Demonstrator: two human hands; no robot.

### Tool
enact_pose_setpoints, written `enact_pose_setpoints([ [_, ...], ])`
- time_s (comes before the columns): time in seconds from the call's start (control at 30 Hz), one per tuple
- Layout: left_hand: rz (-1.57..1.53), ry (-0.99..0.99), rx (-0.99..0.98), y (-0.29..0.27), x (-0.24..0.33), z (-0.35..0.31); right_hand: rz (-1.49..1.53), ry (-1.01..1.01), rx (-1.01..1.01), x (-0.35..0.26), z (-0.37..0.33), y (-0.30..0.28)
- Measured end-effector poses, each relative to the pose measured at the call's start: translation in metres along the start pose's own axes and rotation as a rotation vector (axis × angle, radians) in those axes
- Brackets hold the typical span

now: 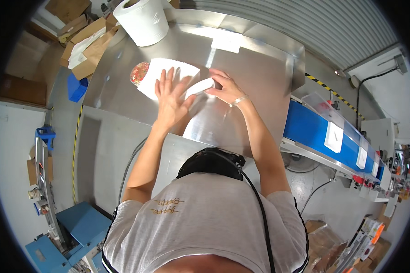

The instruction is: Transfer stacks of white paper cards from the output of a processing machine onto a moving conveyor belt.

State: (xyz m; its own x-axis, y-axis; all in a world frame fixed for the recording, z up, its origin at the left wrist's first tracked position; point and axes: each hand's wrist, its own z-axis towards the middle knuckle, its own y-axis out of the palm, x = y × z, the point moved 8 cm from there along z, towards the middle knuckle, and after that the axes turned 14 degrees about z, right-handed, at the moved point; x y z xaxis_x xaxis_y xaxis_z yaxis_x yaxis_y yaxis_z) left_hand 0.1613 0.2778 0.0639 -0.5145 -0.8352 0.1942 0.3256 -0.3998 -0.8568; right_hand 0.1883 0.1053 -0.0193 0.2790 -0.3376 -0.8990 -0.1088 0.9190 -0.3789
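Observation:
A flat white paper-like piece (152,77) lies on the steel table, left of its middle. My left hand (171,99) rests on it with fingers spread. From under its left end shows a round, red-patterned item (139,73) in what looks like clear wrapping; the rest of it is hidden. At the other end, my right hand (228,88) pinches a narrow white strip (199,87) between thumb and fingers. Whether the strip is joined to the larger white piece, I cannot tell. A light band circles my right wrist.
The steel table (259,86) has a raised back edge. A large white roll (143,22) stands at its far left, and a white slip (226,42) lies at the back. Open cardboard boxes (93,50) are on the left; a blue conveyor belt (305,123) runs on the right.

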Motion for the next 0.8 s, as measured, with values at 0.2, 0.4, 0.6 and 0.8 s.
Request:
enact_pose_setpoints([
  [0.2, 0.03, -0.015, 0.012, 0.003, -0.025, 0.002, 0.442, 0.421, 0.452, 0.077, -0.111, -0.091],
  [0.4, 0.023, -0.001, 0.035, 0.003, -0.025, -0.001, -0.276, 0.713, 0.944, 0.099, -0.264, -0.246],
  [0.6, -0.036, -0.037, 0.082, 0.007, -0.025, -0.005, -0.784, 0.339, 0.825, 0.053, -0.205, -0.223],
  [0.8, 0.025, -0.009, 0.05, 0.011, -0.025, -0.007, 0.23, 0.151, 0.112, -0.011, -0.01, -0.004],
])
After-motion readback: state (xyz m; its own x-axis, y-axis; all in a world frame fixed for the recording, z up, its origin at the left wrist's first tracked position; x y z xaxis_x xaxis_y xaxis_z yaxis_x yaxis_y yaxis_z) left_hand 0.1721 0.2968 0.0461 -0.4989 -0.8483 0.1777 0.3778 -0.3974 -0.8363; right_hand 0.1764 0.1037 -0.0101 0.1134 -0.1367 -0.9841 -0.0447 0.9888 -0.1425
